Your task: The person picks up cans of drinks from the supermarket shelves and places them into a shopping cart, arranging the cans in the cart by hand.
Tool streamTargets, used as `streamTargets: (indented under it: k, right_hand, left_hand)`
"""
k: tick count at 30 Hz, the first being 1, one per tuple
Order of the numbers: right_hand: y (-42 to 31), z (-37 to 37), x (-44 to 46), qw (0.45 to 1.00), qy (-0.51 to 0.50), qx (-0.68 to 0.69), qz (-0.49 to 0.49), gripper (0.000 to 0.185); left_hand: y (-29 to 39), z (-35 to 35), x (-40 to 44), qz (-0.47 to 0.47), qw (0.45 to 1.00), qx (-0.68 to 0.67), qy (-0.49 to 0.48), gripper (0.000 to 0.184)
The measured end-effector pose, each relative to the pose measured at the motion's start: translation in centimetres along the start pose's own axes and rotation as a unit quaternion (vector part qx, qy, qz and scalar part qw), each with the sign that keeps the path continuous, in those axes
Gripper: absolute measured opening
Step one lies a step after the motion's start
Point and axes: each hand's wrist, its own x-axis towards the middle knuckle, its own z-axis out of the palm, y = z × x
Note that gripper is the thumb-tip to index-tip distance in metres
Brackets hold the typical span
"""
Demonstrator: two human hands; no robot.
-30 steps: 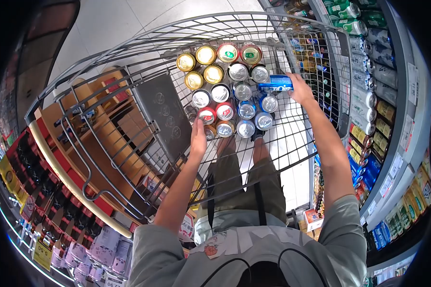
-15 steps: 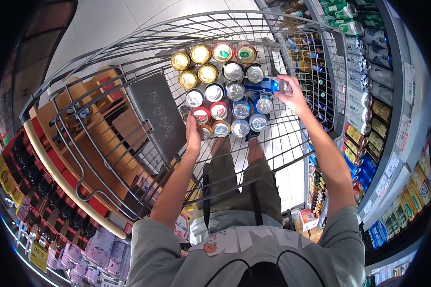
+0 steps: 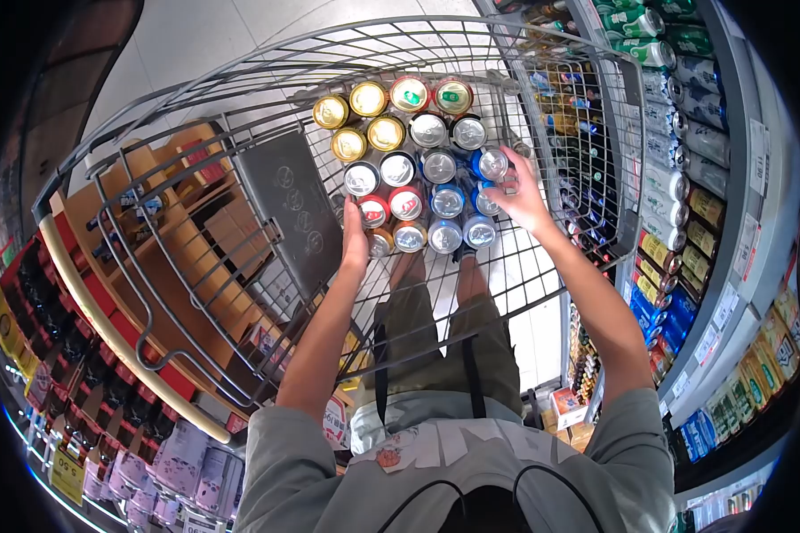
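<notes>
Rows of upright drink cans stand packed together in a wire shopping cart point(image 3: 400, 19). At the right end of a middle row, my right hand point(image 3: 523, 197) curls its fingers and thumb round the side of a blue can point(image 3: 490, 163). A second blue can point(image 3: 486, 202) is partly covered by that thumb. My left hand point(image 3: 356, 238) lies with fingers stretched along the left side of the block, against a red can point(image 3: 373, 211). Gold cans point(image 3: 367, 99) fill the upper left corner, and silver-topped cans point(image 3: 429, 131) stand in the middle.
The cart's grey flap point(image 3: 293, 209) is left of the cans, with the pale handle point(image 3: 116, 346) beyond. Shelves of cans point(image 3: 671, 178) run close along the right side. Wooden shelving point(image 3: 156, 244) and stacked packs point(image 3: 80, 364) are on the left. My legs are below the cart.
The blue can in my right hand was lying tilted on its side; now it stands upright at the row's end. My right hand moved slightly left and down. My left hand stayed nearly still.
</notes>
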Motion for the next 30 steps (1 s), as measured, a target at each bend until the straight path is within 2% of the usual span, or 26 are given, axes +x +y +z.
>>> streamTargets:
  k: [3, 5, 6, 7, 9, 12, 13, 18, 22, 24, 26, 27, 29, 30]
  right_hand:
    - [-0.8, 0.2, -0.2, 1.0, 0.004, -0.003, 0.026, 0.09]
    - [-0.4, 0.4, -0.4, 1.0, 0.007, -0.007, 0.017, 0.091]
    - [-0.3, 0.4, -0.4, 1.0, -0.004, -0.012, 0.022, 0.093]
    - [-0.5, 0.3, -0.5, 1.0, -0.003, -0.012, 0.022, 0.093]
    - [-1.0, 0.4, -0.6, 0.997, -0.034, -0.012, 0.071, 0.097]
    - [-1.0, 1.3, -0.8, 0.992, -0.051, 0.086, 0.08, 0.103]
    - [-1.0, 1.5, -0.9, 0.984, -0.061, 0.145, 0.077, 0.104]
    - [-0.2, 2.0, -1.0, 0.985, -0.072, 0.145, 0.065, 0.105]
    - [-0.9, 1.6, -1.0, 0.988, -0.109, 0.09, 0.06, 0.097]
    - [-1.0, 1.3, -0.9, 0.988, -0.122, 0.077, 0.056, 0.094]
    - [-0.9, 0.9, -0.5, 0.995, -0.074, 0.038, 0.05, 0.072]
    - [-0.5, 0.5, 0.0, 0.995, -0.075, 0.039, 0.051, 0.072]
    - [0.4, -0.2, 1.5, 0.958, -0.059, 0.24, 0.143, 0.05]
    - [0.5, -0.2, 1.8, 0.958, -0.06, 0.241, 0.143, 0.05]
  left_hand:
    - [0.0, 0.1, 0.5, 0.012, 1.0, 0.007, 0.013, 0.078]
    - [0.7, 0.0, 1.0, 0.063, 0.998, -0.011, 0.024, 0.079]
    - [0.7, -0.7, 2.3, 0.074, 0.997, -0.031, -0.003, 0.083]
    - [1.9, -0.5, 2.8, 0.102, 0.994, 0.021, 0.03, 0.084]
    - [4.4, -0.2, 4.1, 0.146, 0.988, 0.049, 0.03, 0.086]
    - [7.4, 0.4, 6.8, 0.194, 0.979, 0.014, 0.056, 0.085]
    - [8.4, 0.8, 7.3, 0.194, 0.979, 0.0, 0.063, 0.086]
    - [11.0, 2.2, 8.9, 0.158, 0.982, -0.048, 0.09, 0.079]
    - [9.4, 1.9, 10.2, 0.192, 0.975, -0.049, 0.101, 0.072]
    - [8.5, 1.8, 10.7, 0.257, 0.962, -0.021, 0.091, 0.068]
    - [8.2, 1.6, 11.1, 0.267, 0.96, -0.006, 0.085, 0.066]
    - [8.1, 1.5, 11.2, 0.278, 0.957, 0.009, 0.079, 0.064]
    - [8.2, 1.6, 11.0, 0.28, 0.957, 0.024, 0.074, 0.064]
    - [8.4, 1.7, 10.8, 0.277, 0.958, 0.026, 0.071, 0.064]
